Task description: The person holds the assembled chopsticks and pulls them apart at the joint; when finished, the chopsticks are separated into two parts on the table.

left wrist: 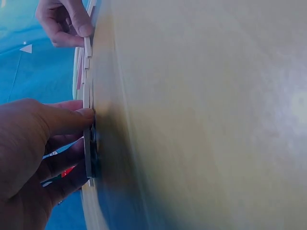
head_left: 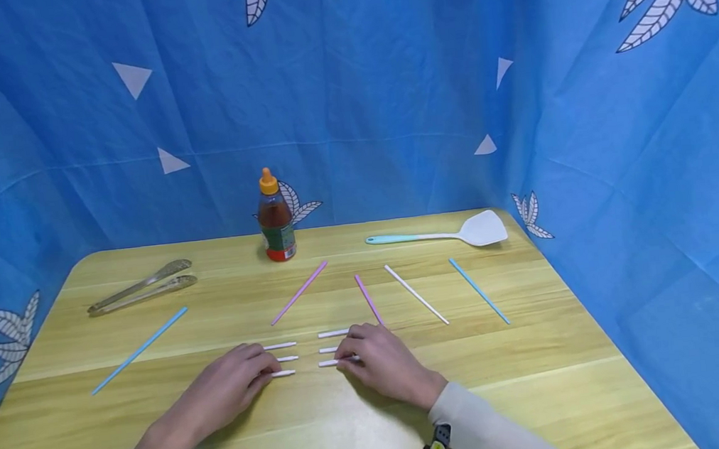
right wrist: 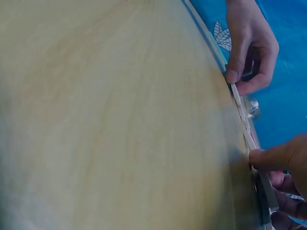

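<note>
L hand (head_left: 233, 378) pinches nearest L stick (head_left: 285, 373), R hand (head_left: 380, 359) nearest R stick (head_left: 328, 363), both down at table (head_left: 313, 428), ends facing across a gap. Step looks like lining up; next move prob. calls for light, level touch.

metal tongs (head_left: 166, 271): left | sauce bottle (head_left: 276, 221): upright, between | white spatula (head_left: 482, 229): right | blue patterned backdrop (head_left: 360, 89): behind

"Where do the tongs (head_left: 145, 280) lie?"

"Back left on the table (head_left: 326, 427), behind a lone stick (head_left: 139, 351); the bottle (head_left: 276, 221) stands to their right, the spatula (head_left: 434, 236) farther."

"And before those?"

"Four scattered sticks (head_left: 417, 295); nearer, three sticks (head_left: 288, 358) at the left hand (head_left: 234, 378) and, across a gap, three more sticks (head_left: 328, 350) at the right hand (head_left: 381, 365)."
</note>
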Motion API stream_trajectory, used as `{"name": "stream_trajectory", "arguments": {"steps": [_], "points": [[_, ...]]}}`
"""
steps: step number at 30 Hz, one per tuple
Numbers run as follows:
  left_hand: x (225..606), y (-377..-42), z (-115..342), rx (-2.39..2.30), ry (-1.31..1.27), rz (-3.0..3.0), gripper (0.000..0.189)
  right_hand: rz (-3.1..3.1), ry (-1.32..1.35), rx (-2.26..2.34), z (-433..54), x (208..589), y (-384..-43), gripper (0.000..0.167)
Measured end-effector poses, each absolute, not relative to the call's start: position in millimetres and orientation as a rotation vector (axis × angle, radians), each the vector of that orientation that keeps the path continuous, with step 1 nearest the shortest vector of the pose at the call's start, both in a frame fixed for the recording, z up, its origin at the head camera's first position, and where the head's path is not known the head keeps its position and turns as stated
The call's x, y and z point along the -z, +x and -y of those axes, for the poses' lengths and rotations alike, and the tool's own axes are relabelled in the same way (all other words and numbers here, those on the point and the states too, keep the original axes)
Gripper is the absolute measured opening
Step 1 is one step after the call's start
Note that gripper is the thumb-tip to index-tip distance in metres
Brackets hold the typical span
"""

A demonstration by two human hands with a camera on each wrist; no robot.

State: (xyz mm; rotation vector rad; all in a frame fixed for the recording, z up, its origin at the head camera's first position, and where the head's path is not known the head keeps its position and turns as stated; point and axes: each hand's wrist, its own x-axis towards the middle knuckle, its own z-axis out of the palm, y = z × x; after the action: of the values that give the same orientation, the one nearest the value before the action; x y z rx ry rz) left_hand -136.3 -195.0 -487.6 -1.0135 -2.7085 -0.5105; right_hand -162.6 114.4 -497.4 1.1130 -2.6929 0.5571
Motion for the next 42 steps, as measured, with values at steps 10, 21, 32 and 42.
{"name": "stream_trajectory", "arguments": {"steps": [10, 21, 32, 42], "points": [[489, -138, 190, 0.516, -0.994, 2.749, 0.017, 2.687, 1.117, -0.537, -114, 498, -160, 0.008], [488, -138, 189, 0.522, -0.986, 2.771, 0.018, 2.675, 1.117, -0.555, -116, 498, -159, 0.008], [489, -139, 188, 0.518, -0.995, 2.76, 0.018, 2.686, 0.939, -0.761, -135, 476, -177, 0.011], [491, -139, 190, 0.526, -0.992, 2.778, 0.019, 2.791, 0.488, -0.881, -198, 464, -225, 0.02]]}}
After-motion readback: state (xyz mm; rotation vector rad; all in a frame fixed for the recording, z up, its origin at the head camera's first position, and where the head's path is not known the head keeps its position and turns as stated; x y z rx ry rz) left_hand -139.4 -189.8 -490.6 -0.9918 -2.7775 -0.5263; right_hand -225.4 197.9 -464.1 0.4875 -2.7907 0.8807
